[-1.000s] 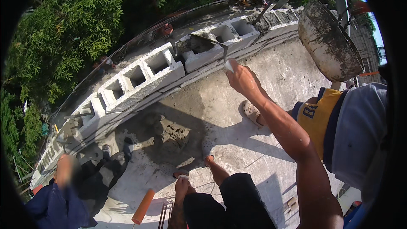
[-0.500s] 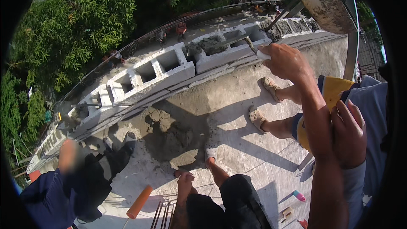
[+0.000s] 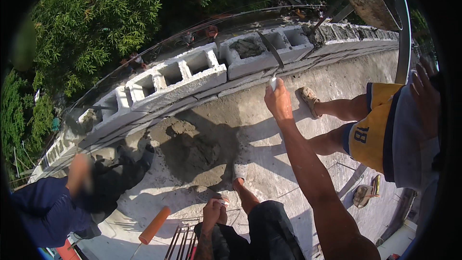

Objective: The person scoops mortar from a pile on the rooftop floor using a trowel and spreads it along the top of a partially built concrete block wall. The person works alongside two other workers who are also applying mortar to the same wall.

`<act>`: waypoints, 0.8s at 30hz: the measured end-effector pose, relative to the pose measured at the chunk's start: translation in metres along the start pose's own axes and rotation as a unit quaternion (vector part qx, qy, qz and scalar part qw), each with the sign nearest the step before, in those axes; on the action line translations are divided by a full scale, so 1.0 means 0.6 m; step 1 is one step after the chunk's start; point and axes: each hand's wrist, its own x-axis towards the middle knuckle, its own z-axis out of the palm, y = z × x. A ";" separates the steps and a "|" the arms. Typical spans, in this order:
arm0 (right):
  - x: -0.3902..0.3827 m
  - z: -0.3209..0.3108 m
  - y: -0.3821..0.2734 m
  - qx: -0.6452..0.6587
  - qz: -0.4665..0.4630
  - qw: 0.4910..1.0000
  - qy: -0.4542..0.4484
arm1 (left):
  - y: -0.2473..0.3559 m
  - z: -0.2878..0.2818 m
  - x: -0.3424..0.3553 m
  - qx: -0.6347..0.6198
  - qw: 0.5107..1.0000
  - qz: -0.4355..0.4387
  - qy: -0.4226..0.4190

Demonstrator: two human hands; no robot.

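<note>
My right hand (image 3: 278, 100) is closed round the white handle of a trowel (image 3: 272, 50), its dark blade seen nearly edge-on. The blade lies across the front face and top of a hollow concrete block (image 3: 250, 67) in the wall. Wet mortar (image 3: 246, 47) fills one cell of that block, just left of the blade. Low in the view, my left hand (image 3: 211, 213) is a loose fist by my knee, with a small white thing (image 3: 222, 202) at its fingers; its kind is unclear. A mortar heap (image 3: 190, 144) lies on the floor before my feet.
A person in yellow shorts (image 3: 373, 139) stands at the right. Another, in dark clothes (image 3: 53, 207), is at the left by the curved block wall (image 3: 178, 96). Beyond it run wires and trees. An orange cylinder (image 3: 155, 225) and rods (image 3: 179, 243) are near my left hand.
My right hand has drawn the trowel left and back from the block's right end. The small white thing now shows at my left hand. The person at the right has drawn a hand back.
</note>
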 end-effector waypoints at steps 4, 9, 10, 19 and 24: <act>-0.014 0.096 -0.025 0.021 -0.026 0.999 -0.034 | 0.007 0.017 -0.001 0.048 0.999 0.020 0.005; -0.014 0.045 -0.031 -0.023 -0.121 0.990 -0.067 | -0.013 0.018 -0.014 -0.008 1.000 0.030 -0.001; -0.013 0.038 -0.033 -0.041 -0.095 0.991 -0.085 | -0.022 0.013 -0.018 -0.015 0.999 0.033 0.002; -0.076 0.077 -0.083 0.092 -0.028 0.991 -0.094 | -0.122 0.001 -0.041 -0.014 0.998 0.015 0.052; -0.265 0.210 0.023 0.338 -0.016 0.906 -0.253 | -0.190 0.069 -0.007 0.005 0.999 -0.002 0.039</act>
